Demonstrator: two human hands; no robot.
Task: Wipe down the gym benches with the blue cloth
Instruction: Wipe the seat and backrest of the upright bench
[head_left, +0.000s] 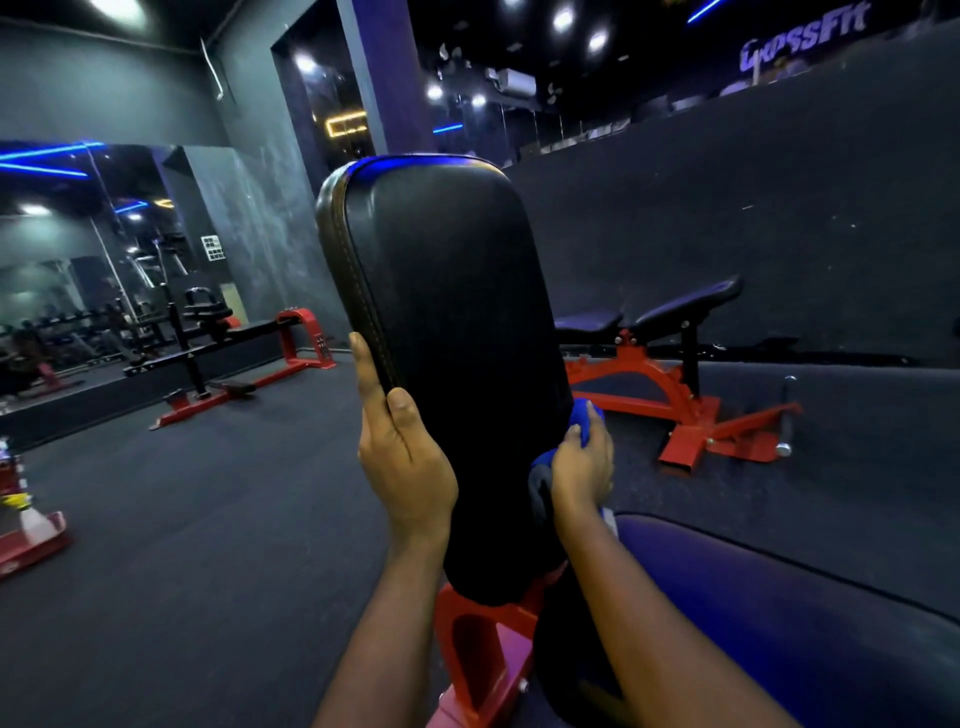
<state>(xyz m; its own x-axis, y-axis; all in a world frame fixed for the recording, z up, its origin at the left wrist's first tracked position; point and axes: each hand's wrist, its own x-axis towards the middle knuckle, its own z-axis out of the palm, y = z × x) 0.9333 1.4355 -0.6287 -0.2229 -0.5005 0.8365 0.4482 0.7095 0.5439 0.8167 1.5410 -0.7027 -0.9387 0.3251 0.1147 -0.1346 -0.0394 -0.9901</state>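
Note:
A raised black padded backrest (447, 312) of a gym bench stands upright in the middle, on a red frame (483, 644). My left hand (402, 457) grips its left edge, thumb on the front face and fingers behind the stitched seam. My right hand (582, 467) holds the bunched blue cloth (584, 415) against the pad's lower right edge. The bench's dark seat pad (779, 597) lies at the lower right.
Another adjustable bench (649, 322) on a red base stands at the right by the dark wall. A flat bench (218, 343) with red feet sits at the left before a mirror wall. More red equipment (31, 530) sits at the far left. Dark rubber floor spreads between.

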